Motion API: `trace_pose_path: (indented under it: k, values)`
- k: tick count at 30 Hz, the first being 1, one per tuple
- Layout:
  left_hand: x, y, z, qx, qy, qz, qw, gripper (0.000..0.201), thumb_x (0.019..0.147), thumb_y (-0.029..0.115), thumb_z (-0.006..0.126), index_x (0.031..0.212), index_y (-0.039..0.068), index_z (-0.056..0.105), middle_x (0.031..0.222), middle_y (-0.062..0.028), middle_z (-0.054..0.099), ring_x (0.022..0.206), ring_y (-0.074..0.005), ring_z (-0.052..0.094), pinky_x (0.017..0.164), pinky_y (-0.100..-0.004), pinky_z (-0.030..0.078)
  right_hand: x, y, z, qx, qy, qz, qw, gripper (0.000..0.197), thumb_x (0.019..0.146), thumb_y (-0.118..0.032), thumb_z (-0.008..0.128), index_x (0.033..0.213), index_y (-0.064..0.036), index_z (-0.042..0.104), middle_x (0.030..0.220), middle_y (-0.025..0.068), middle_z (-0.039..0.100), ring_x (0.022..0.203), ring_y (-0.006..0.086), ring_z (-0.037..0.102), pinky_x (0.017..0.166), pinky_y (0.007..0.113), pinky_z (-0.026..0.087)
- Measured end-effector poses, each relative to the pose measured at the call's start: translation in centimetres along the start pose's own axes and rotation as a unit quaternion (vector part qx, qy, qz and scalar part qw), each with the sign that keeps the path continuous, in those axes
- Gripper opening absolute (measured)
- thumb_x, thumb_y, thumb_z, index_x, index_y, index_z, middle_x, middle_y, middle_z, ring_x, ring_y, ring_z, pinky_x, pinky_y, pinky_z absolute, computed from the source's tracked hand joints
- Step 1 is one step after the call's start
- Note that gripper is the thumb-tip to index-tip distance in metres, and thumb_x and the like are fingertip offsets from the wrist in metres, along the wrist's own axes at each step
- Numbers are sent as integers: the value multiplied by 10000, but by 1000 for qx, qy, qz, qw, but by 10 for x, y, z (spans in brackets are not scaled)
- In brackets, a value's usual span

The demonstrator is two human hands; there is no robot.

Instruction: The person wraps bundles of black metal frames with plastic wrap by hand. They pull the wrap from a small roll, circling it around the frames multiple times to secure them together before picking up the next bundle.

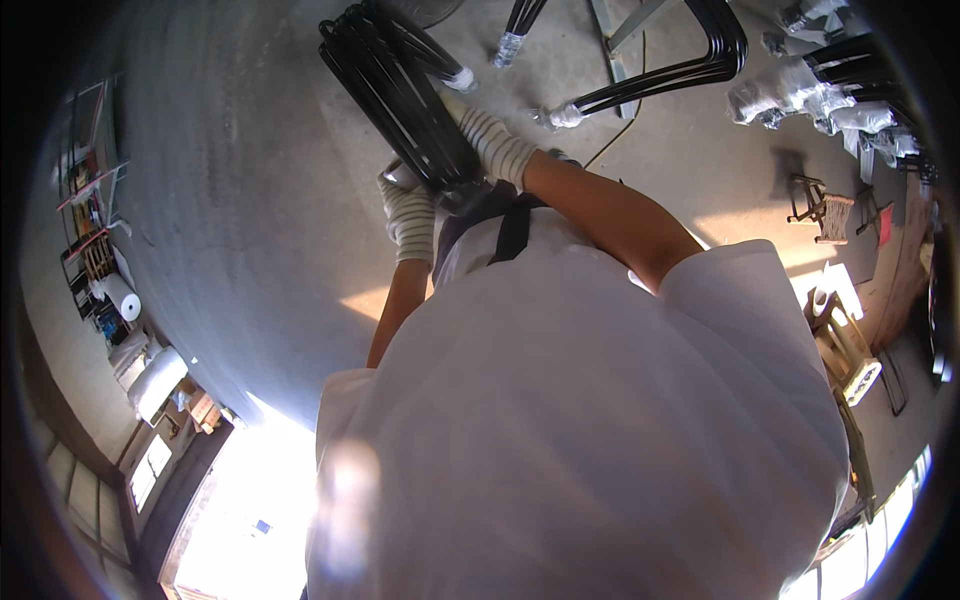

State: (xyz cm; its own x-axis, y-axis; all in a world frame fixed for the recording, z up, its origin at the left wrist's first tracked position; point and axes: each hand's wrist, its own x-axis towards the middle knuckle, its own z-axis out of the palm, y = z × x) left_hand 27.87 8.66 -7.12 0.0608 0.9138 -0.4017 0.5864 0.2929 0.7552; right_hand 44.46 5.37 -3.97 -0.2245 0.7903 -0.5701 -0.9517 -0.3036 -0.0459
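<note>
A bundle of black bent metal tubes (405,95) slants in front of my body, its near end wrapped in clear plastic. On the near left side of this bundle is my left hand (408,208), in a white glove with grey stripes, closed on its wrapped end; the fingertips are hidden. My right hand (490,143), gloved the same way, grips the bundle's right side, with most of its fingers behind the tubes. Just beyond my right hand, a plastic-wrapped tube end (461,79) sticks out.
More black tubes (670,77) with wrapped ends rest on a metal stand (612,50) ahead. A stack of wrapped tubes (800,90) stands at the far right. A small folding stool (832,212) and a wooden bench (845,350) are to the right. Rolls and boxes (155,385) line the left side.
</note>
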Motion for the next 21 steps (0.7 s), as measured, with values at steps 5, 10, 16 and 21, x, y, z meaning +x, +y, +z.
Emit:
trace_pose_path:
  k: [5,10,16,21]
  values:
    - [0,-8,-2,17,32,26,999,480,697,119,690,1078,58,404,967,-75,588,818,-167,588,731,-277,478,-32,-13,40,-329,72,-53,940,545,638,-308,734,1069,-30,549,942,106,616,828,222,600,740,312,484]
    - [-12,15,-26,-288,-76,-155,942,450,711,239,671,1068,83,445,873,-68,553,809,-231,579,733,-362,493,-28,-14,31,-360,90,-109,922,562,611,-237,746,1091,-32,539,933,118,611,865,226,587,772,324,466]
    - [-76,72,-65,-295,-237,19,926,389,779,218,622,1094,67,451,959,-69,541,855,-179,571,721,-341,527,-60,-9,45,-481,145,-169,848,588,604,-269,744,1102,-35,537,1022,148,574,965,260,541,828,337,437]
    - [-77,104,-42,-122,-171,-10,978,503,774,306,627,1176,92,414,983,-57,549,868,-183,571,692,-282,516,-93,-1,48,-623,95,-103,769,537,672,-292,658,1110,-23,503,1005,122,571,926,220,544,821,304,449]
